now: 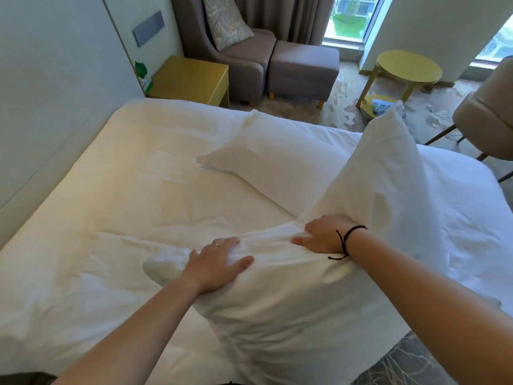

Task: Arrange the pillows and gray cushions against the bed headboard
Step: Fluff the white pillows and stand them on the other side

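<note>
From the head camera, both bare arms reach forward over the wide bed with the white sheet (91, 195). The left hand (219, 262) lies palm down with the fingers spread a little, and it pinches the near left edge of the big soft white pillow (291, 295). The right hand (323, 236), with a thin black cord on its wrist, curls tight around a bunch of the same pillow's cloth at its top middle. This pillow is at the near right part of the bed. Its long way runs from the near left up to the far right, and its far corner sticks up high. A second white pillow (266, 154) lies flat farther back in the middle of the bed, with its long way going left to right. The tall pale headboard (55, 93) is on the left.
</note>
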The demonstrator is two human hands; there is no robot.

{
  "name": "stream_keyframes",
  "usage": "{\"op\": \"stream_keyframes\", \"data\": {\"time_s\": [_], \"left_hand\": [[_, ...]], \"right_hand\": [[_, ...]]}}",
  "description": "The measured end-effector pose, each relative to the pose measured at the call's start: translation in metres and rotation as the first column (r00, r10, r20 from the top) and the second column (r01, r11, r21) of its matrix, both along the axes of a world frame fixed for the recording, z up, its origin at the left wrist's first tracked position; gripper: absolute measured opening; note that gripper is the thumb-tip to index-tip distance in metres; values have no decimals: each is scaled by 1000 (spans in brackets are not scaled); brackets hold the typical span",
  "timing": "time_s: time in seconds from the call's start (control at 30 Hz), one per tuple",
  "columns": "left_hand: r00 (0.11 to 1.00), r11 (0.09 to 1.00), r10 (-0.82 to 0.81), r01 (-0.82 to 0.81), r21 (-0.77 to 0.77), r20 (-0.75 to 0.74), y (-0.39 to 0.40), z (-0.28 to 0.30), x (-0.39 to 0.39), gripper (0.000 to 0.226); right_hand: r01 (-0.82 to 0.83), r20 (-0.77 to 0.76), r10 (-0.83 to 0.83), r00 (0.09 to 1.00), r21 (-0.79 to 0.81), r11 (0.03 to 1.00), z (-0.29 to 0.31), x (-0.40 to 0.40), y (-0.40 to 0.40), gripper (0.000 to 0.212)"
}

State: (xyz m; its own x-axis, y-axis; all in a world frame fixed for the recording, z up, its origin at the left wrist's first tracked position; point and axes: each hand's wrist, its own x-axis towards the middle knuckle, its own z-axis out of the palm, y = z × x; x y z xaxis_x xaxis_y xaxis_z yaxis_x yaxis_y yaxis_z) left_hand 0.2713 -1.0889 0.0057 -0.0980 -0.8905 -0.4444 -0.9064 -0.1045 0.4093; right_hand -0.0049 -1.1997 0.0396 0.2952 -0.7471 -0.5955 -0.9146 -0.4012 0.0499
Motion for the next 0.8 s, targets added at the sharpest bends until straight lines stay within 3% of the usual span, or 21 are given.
{"op": "stream_keyframes", "data": {"time_s": [0.1, 0.23, 0.33, 0.43, 0.5, 0.63, 0.8], "left_hand": [[998, 996, 14, -19, 84, 59, 6, -10, 1, 99], [993, 988, 74, -85, 127, 90, 12, -13, -8, 90], [995, 998, 54, -56, 31, 81, 18, -12, -10, 51], [996, 994, 47, -39, -100, 74, 31, -11, -17, 40], [996, 983, 65, -55, -177, 54, 37, -7, -18, 38], [998, 951, 58, -45, -305, 32, 40, 7, -11, 35], [996, 894, 73, -44, -445, 47, 31, 31, 17, 37]], "right_hand": [[24, 53, -24, 998, 2, 1000, -5, -11, 12, 93], [4, 123, -10, 992, 46, 999, -7, -19, 24, 103], [-56, 134, 52, 990, 23, 998, -10, -22, 32, 85], [-69, 164, 81, 983, -74, 995, -16, -18, 38, 42], [-59, 178, 86, 980, -152, 987, -17, -14, 43, 28], [1, 233, 73, 970, -302, 953, -14, -9, 62, 28], [247, 467, -7, 884, -454, 856, 18, 16, 67, 35]]}}
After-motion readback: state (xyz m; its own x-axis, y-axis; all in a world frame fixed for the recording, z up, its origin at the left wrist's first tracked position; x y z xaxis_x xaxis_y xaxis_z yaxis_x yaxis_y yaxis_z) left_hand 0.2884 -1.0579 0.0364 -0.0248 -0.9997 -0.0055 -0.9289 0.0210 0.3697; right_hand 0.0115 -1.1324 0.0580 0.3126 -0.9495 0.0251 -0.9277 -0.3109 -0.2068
